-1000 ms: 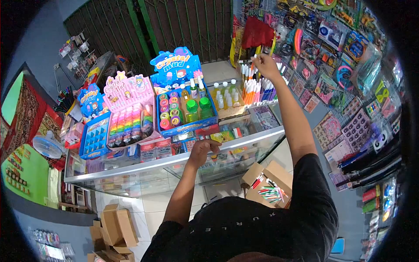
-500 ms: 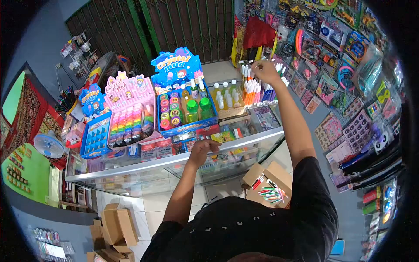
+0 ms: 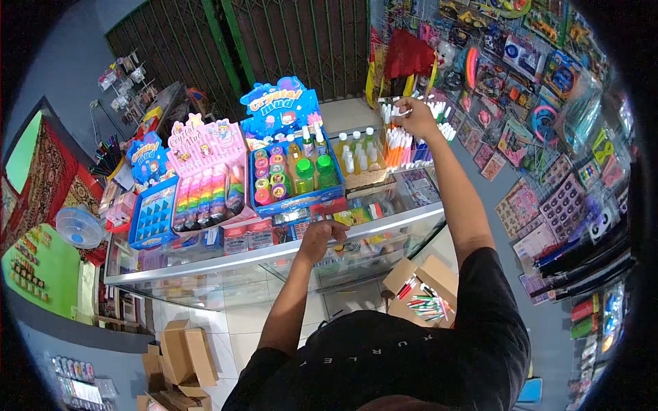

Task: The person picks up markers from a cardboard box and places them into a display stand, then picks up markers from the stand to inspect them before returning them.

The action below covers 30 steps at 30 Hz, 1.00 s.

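Observation:
My right hand (image 3: 417,120) reaches over the far right end of the counter, above the white-capped markers (image 3: 396,147) standing packed in a clear holder. Its thumb and fingers pinch what looks like the white end of one marker; the rest of that marker is hard to make out among the others. Near the front edge of the glass counter (image 3: 288,255), my left hand (image 3: 322,241) rests palm down with loosely bent fingers and holds nothing. Small bottles with white caps (image 3: 358,161) stand in a tray just left of the markers.
Display boxes of crystal mud, one blue (image 3: 296,204) and one pink (image 3: 205,147), line the counter. An open carton of loose markers (image 3: 428,305) is on the floor by my body. Packaged toys (image 3: 524,55) hang along the right wall. Empty cartons (image 3: 184,353) lie at lower left.
My right hand has shifted slightly left and down among the marker tops, its fingers closing in a pinch. My left hand stays at the counter edge.

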### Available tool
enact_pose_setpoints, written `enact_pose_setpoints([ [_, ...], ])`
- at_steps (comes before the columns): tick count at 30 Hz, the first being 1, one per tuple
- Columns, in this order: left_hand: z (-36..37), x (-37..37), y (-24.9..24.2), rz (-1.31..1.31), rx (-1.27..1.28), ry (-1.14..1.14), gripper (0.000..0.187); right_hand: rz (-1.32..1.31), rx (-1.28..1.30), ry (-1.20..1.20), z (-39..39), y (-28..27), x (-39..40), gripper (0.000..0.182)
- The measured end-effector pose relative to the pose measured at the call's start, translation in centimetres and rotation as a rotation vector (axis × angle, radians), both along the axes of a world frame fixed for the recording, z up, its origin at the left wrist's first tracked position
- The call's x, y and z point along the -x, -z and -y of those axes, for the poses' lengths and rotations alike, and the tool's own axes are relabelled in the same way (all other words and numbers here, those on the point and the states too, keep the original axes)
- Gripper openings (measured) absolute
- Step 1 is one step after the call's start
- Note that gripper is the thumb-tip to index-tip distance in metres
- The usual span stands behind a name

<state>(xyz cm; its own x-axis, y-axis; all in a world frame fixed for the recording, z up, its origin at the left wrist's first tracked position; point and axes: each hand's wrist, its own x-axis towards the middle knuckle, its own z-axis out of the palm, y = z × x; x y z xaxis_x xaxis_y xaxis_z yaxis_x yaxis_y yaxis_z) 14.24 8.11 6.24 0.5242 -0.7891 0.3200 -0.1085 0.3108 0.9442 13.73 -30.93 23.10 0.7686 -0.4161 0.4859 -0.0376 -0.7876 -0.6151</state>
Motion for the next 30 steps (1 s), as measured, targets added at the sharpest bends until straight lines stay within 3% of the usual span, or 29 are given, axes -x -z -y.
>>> enact_pose_setpoints([
  [17,0.0,0.3,-0.9,0.025,0.026,0.005,0.070,0.257,-0.047,0.105,-2.5,2.6,2.9,0.031],
  [20,-0.1,0.1,-0.7,0.134,-0.037,-0.023,0.061,0.368,-0.141,0.055,-8.3,2.5,8.0,0.022],
  [21,0.0,0.3,-0.6,0.107,-0.044,-0.048,0.046,0.353,-0.159,0.031,-9.7,3.2,9.7,0.018],
  [23,-0.2,0.9,-2.2,0.145,-0.202,-0.078,0.038,0.400,-0.179,-0.034,-12.5,6.2,12.9,0.012],
  [24,-0.2,1.0,-2.7,0.166,-0.278,-0.092,0.034,0.314,-0.319,-0.042,-15.0,6.5,14.9,0.007],
  [25,0.0,0.8,-1.8,0.161,-0.238,-0.078,0.021,0.313,-0.364,-0.141,-14.9,10.3,16.0,0.014],
  [26,0.0,1.0,-2.0,0.200,-0.218,-0.107,0.020,0.259,-0.349,-0.104,-16.0,13.0,17.4,0.021],
  [28,0.1,1.5,-2.8,0.281,-0.173,-0.162,0.020,0.183,-0.443,-0.178,-17.8,16.7,20.6,0.016],
  [30,0.3,1.0,-1.5,0.324,-0.141,-0.183,0.020,0.044,-0.606,-0.103,-18.6,20.4,23.4,0.010],
])
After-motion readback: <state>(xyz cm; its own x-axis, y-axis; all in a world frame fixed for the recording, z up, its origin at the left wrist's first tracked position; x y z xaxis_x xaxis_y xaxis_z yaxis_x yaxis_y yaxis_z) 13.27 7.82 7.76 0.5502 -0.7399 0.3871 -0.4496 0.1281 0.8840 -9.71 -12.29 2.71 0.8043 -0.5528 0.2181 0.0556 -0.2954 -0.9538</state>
